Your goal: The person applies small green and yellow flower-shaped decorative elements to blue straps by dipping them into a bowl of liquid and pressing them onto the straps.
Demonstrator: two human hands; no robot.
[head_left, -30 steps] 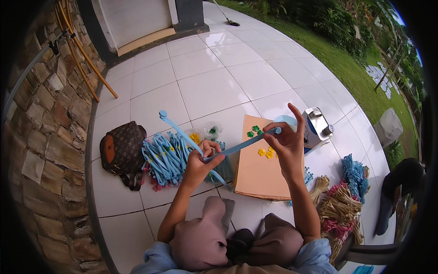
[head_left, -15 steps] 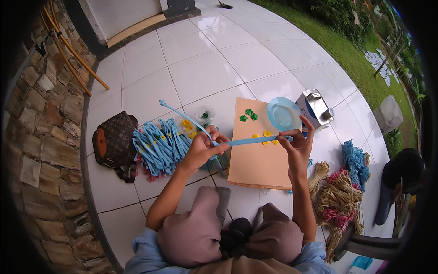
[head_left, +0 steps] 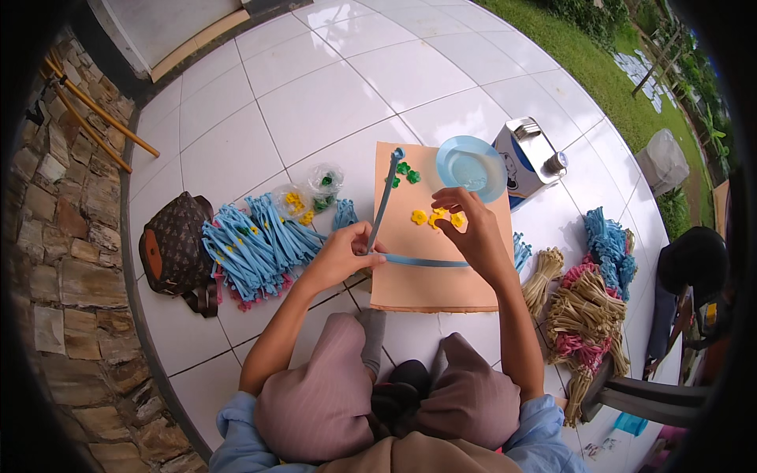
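Note:
My left hand [head_left: 343, 256] pinches a long light-blue strip [head_left: 384, 201] near its bend, one end rising toward the green pieces [head_left: 404, 173]. My right hand [head_left: 471, 232] holds the strip's other end, fingertips by the small yellow flower pieces [head_left: 436, 217]. Both hover over an orange board [head_left: 434, 276] lying on the white tiled floor. A light-blue plate [head_left: 471, 167] sits at the board's far right corner.
A pile of blue strips [head_left: 252, 246] and a brown patterned bag [head_left: 175, 251] lie to the left. Two small plastic bags of pieces [head_left: 309, 193] sit beside them. A tin can [head_left: 530, 154] stands behind the plate. Straw and blue bundles [head_left: 583, 303] lie to the right. A stone wall [head_left: 63, 260] borders the left.
My hands have come down from in front of me to the orange board. The blue strip is now bent into an angle, and my right hand reaches the yellow pieces.

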